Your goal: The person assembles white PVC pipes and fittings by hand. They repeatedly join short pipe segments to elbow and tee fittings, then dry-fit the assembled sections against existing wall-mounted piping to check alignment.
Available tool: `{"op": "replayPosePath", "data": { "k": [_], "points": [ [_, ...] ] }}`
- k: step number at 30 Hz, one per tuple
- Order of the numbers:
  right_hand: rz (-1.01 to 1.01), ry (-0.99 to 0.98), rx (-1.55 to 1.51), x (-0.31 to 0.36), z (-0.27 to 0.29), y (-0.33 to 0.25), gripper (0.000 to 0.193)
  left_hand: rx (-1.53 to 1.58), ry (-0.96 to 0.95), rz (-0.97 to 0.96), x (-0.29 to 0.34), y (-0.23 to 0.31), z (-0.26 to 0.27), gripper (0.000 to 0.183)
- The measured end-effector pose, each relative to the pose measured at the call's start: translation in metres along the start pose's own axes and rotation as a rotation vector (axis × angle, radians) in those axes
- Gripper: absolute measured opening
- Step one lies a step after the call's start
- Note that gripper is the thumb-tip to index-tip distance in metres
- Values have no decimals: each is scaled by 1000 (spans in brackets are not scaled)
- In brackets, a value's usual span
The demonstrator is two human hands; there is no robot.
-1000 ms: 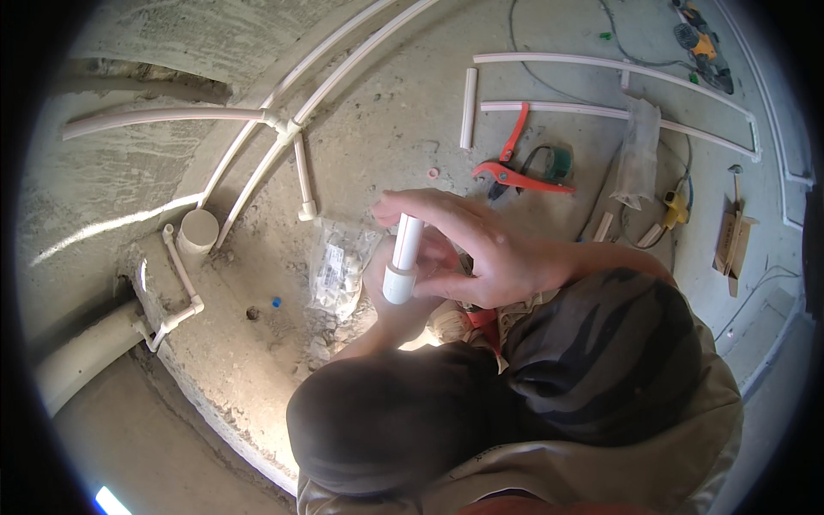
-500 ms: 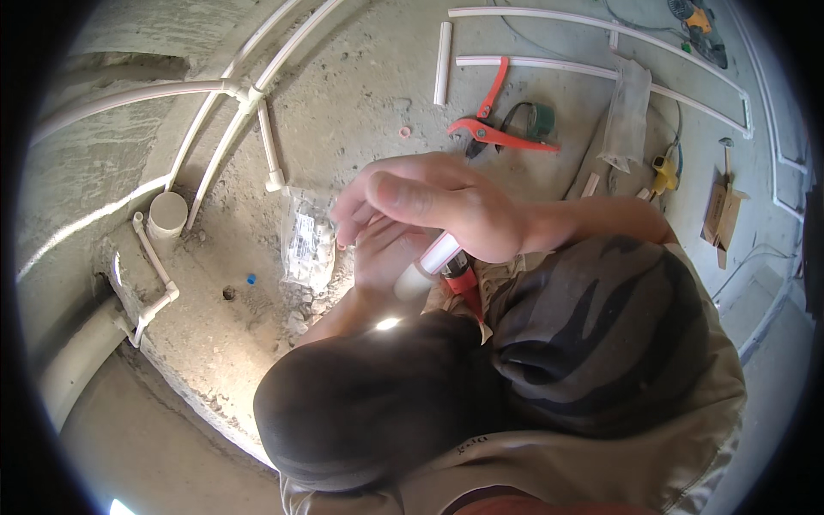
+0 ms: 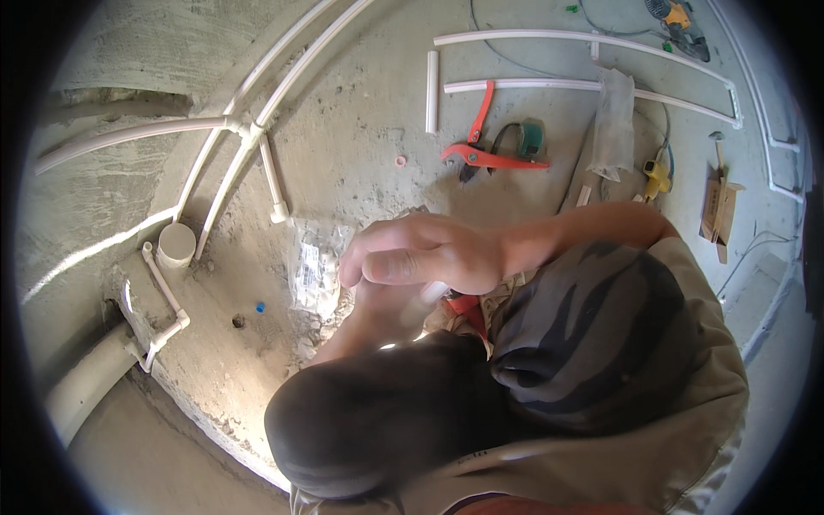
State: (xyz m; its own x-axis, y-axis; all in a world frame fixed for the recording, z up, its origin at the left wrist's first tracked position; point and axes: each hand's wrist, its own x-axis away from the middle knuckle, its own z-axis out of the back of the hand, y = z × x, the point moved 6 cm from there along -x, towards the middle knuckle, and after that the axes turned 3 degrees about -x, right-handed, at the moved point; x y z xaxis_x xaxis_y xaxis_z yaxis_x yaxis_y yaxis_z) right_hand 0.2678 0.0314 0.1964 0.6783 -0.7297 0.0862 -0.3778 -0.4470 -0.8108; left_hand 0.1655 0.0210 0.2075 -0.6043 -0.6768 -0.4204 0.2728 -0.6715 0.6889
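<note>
My right hand (image 3: pixel 429 256) reaches in from the right, above the knees, with its fingers curled and its thumb on top. A short white pipe (image 3: pixel 435 292) pokes out under its palm; most of the pipe is hidden. My left hand (image 3: pixel 378 307) comes up from the lower left, close beneath the right one, and its fingers are covered by it. Behind the hands lies a clear plastic bag (image 3: pixel 313 273) of white pieces. Just right of the pipe, a red tool part (image 3: pixel 468 311) shows between the legs.
Red pipe cutters (image 3: pixel 498 160) and a green tape roll (image 3: pixel 531 138) lie on the concrete floor. White pipes (image 3: pixel 515 84) stretch across the far right. Joined white pipes (image 3: pixel 251 133) and a capped stub (image 3: pixel 176 245) stand left. A torn cardboard box (image 3: pixel 719 213) and yellow connector (image 3: pixel 657 180) lie right.
The view has shifted, so the floor things sit lower in it. My right hand has lowered over the pipe, which showed much more of its length before.
</note>
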Motion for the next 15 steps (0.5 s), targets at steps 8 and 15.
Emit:
{"op": "replayPosePath", "data": {
  "k": [8, 15],
  "points": [
    [649, 16, 319, -8, -10, -38, 44, -305, 121, -62, 1, -3, 22, 17],
    [5, 269, 544, 10, 35, -25, 35, -840, 108, 78, 4, -12, 38, 28]
  ]
}}
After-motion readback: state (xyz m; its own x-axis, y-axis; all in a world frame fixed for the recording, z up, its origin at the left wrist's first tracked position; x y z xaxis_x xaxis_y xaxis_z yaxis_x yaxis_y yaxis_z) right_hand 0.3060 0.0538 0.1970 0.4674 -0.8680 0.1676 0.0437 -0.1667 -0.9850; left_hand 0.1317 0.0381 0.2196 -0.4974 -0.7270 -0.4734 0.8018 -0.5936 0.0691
